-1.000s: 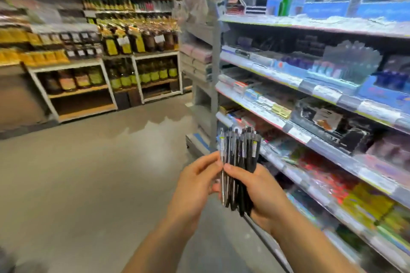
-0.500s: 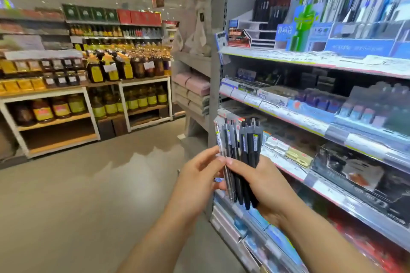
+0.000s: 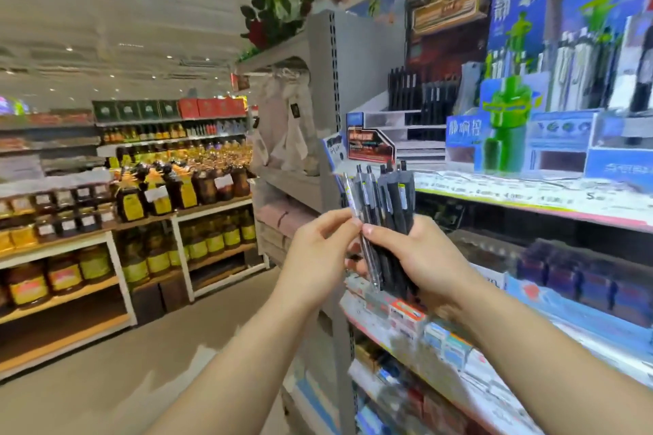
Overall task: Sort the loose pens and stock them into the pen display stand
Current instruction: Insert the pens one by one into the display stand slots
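At the left of the frame, shelves of bottled goods [image 3: 183,194] are seen across the aisle, well apart from the work. Just left of centre, the left hand [image 3: 319,251] is raised with its fingertips pinched on a single clear-barrelled pen [image 3: 357,219] at the left edge of the bundle, seemingly so that it can be separated from the darker ones. Right of centre, the bundle of pens [image 3: 387,208] is held upright in the right hand [image 3: 420,258], whose fingers and thumb are curled round the lower barrels; the clip ends are kept uppermost, probably so that the types can be told apart. At the upper right, the pen display stand [image 3: 417,124] is set on the shelf [image 3: 530,191], with dark pens already standing in its upper tiers. The sorting is judged to be under way, with no pen from the bundle yet placed in the stand.
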Demonstrator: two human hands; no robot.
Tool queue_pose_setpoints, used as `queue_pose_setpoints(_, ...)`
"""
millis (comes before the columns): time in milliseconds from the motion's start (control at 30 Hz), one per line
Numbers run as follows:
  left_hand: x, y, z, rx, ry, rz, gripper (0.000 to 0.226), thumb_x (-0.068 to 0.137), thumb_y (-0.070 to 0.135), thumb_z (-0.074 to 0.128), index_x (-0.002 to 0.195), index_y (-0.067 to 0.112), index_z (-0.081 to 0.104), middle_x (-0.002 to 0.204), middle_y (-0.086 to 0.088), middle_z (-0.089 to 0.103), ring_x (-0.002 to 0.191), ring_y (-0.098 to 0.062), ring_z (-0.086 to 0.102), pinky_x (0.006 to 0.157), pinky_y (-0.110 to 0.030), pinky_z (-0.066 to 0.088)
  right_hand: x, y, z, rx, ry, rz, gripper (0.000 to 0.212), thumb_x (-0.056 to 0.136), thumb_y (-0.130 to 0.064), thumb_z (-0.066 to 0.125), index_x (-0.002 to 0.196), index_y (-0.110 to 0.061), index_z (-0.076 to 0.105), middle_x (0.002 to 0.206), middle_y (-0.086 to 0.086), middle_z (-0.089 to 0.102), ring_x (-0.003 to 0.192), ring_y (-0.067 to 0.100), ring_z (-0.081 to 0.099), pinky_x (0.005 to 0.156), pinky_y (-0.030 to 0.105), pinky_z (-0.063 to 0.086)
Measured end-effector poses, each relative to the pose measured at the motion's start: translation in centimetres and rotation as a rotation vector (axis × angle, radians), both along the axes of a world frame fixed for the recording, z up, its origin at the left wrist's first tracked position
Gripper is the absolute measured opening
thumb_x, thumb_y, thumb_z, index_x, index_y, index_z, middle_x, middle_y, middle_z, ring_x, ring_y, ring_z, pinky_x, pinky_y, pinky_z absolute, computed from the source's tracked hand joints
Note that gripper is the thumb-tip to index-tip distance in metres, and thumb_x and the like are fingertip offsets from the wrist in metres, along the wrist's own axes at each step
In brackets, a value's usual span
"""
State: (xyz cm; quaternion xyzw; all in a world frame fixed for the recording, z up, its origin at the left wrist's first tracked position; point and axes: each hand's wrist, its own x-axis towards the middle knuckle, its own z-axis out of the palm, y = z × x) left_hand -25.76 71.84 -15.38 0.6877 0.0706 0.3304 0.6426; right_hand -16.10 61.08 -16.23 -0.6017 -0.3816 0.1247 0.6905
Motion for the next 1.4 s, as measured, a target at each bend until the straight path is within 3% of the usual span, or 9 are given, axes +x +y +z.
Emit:
queue_pose_setpoints(167,7.2,6.4,1.9,0.138,-0.079,0.021,0.017,0.097,0.014,0.061,0.094,0.024,0.074,0.077,0.001,0.072,0.067,-0.015,0.062,0.064,-0.033,0.054,4.7,4.2,3.0,0.007,-0.112,-0.068,0.009,0.097,-0.010,0.063,0.094,-0.012,0.072,0.075,0.004,0.077,0.067,0.026,0.077,0.057,0.028,0.057)
queue_pose_setpoints(333,14.5,11.7,2.2,0.072,-0.185,-0.125,0.028,0.092,0.019,0.068,0.120,0.017,0.068,0.076,0.003,0.065,0.062,-0.012,0.056,0.066,-0.050,0.055,9.4,8.0,4.7,-0.074,-0.166,-0.188,0.009,0.098,-0.013,0.063,0.101,-0.011,0.071,0.077,0.005,0.078,0.071,0.027,0.077,0.057,0.029,0.059)
queue_pose_setpoints(467,19.2,14.8,3.8,0.020,-0.300,-0.235,0.021,0.095,0.008,0.065,0.114,0.015,0.066,0.068,0.008,0.061,0.042,-0.011,0.055,0.042,-0.024,0.048,12.4,11.0,6.9,-0.137,-0.302,-0.315,0.012,0.097,-0.018,0.065,0.093,-0.024,0.074,0.077,0.004,0.078,0.069,0.018,0.076,0.060,0.028,0.059)
queue_pose_setpoints(633,24.0,16.7,7.9,-0.012,-0.421,-0.286,0.020,0.092,0.006,0.067,0.110,0.014,0.065,0.068,0.012,0.064,0.053,-0.004,0.061,0.046,-0.021,0.051,15.8,12.3,10.7,-0.216,-0.564,-0.582,0.009,0.092,-0.027,0.071,0.086,-0.022,0.073,0.069,-0.009,0.073,0.060,0.003,0.064,0.060,0.026,0.051)
queue_pose_setpoints(700,25.8,17.4,10.3,0.029,-0.527,-0.256,0.019,0.091,0.008,0.068,0.103,0.022,0.064,0.067,0.012,0.065,0.061,-0.007,0.062,0.054,-0.033,0.056,17.2,12.1,12.6,-0.160,-0.531,-0.615,0.010,0.093,-0.021,0.071,0.083,-0.018,0.069,0.061,-0.005,0.069,0.051,0.003,0.063,0.046,0.019,0.047)
queue_pose_setpoints(800,28.6,19.2,14.3,0.147,-0.618,-0.114,0.039,0.087,0.021,0.068,0.123,0.030,0.055,0.077,0.006,0.069,0.077,-0.016,0.069,0.077,-0.053,0.059,19.7,11.8,15.7,-0.054,-0.449,-0.630,0.003,0.094,-0.015,0.069,0.094,-0.012,0.070,0.082,0.015,0.075,0.073,0.031,0.077,0.059,0.044,0.061)
queue_pose_setpoints(1033,35.5,19.6,20.5,0.687,-0.663,0.136,0.076,0.092,0.018,0.068,0.151,0.040,0.025,0.070,0.014,0.064,0.070,0.007,0.063,0.059,-0.004,0.048,26.6,11.5,19.1,0.013,-0.336,-0.706,0.010,0.097,-0.019,0.068,0.104,-0.013,0.067,0.094,0.010,0.074,0.076,0.026,0.078,0.057,0.033,0.059)
queue_pose_setpoints(1167,38.7,19.0,20.6,0.971,-0.549,0.157,0.077,0.093,0.013,0.064,0.145,0.047,0.020,0.069,0.007,0.063,0.058,-0.009,0.062,0.060,-0.037,0.059,29.5,12.1,18.6,0.044,-0.279,-0.742,0.008,0.098,-0.020,0.066,0.106,-0.017,0.067,0.100,0.008,0.075,0.076,0.023,0.078,0.058,0.033,0.061)
queue_pose_setpoints(1400,41.1,19.7,19.6,0.976,-0.484,0.134,0.065,0.097,0.016,0.058,0.147,0.041,0.025,0.065,0.005,0.062,0.057,-0.010,0.060,0.060,-0.038,0.057,31.2,12.2,16.7,0.120,-0.204,-0.754,0.008,0.098,-0.023,0.067,0.105,-0.022,0.068,0.104,0.007,0.072,0.077,0.022,0.078,0.063,0.039,0.064)
